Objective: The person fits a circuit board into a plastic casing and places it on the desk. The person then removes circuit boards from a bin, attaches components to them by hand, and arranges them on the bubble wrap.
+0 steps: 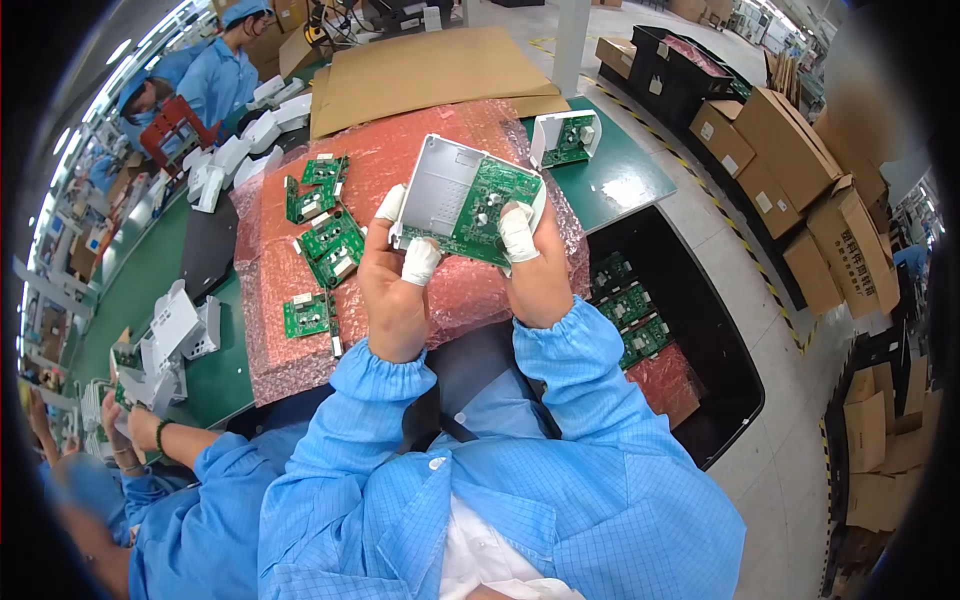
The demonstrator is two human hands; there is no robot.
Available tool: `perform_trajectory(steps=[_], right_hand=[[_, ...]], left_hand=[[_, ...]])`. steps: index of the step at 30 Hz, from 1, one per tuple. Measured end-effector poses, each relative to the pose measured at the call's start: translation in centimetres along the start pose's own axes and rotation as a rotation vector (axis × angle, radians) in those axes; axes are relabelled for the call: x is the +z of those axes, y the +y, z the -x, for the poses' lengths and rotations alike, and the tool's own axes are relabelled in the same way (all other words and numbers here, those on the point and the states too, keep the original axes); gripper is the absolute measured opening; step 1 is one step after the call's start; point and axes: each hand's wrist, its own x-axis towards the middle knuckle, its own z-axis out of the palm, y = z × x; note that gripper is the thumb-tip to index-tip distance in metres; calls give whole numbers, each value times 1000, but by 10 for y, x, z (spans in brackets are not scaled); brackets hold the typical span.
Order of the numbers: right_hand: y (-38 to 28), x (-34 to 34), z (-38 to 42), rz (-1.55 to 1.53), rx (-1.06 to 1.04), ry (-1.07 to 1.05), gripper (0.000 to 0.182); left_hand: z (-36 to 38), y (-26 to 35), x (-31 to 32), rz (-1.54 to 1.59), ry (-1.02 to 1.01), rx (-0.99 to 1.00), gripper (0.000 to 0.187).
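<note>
Both of my hands hold a white plastic housing [433, 180] with a green circuit board [492, 205] set in it. My left hand [397, 275] grips its left and lower edge, and my right hand [533, 250] grips the right edge with the thumb on the board. White finger covers wrap the thumbs and at least one left finger. Beneath lies pink bubble wrap [385, 330]. To the left on it rest several loose circuit boards [333, 245]. Another white housing with a board [567, 138] stands at the table's far right.
A black bin [725, 370] with more circuit boards [640, 320] stands at my right. Flat cardboard [430, 75] lies at the back. White housings [240, 150] are piled at left. A co-worker's hands [140, 425] hold parts nearby. Cardboard boxes [790, 150] stand across the aisle.
</note>
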Motion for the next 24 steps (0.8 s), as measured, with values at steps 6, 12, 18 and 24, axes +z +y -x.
perform_trajectory(steps=[6, 12, 18, 24], right_hand=[[4, -15, -7, -47, 102, 111, 32], [9, -25, -3, 19, 267, 66, 29], [-5, -32, -8, 13, 297, -125, 29], [-11, -39, -4, 336, 72, -100, 30]], left_hand=[[-17, 14, -1, -1070, -110, 616, 42], [-18, 3, 11, -1399, -611, 671, 14], [-3, 15, 31, -1460, -573, 637, 10], [-11, 18, 23, -1293, -485, 681, 12]])
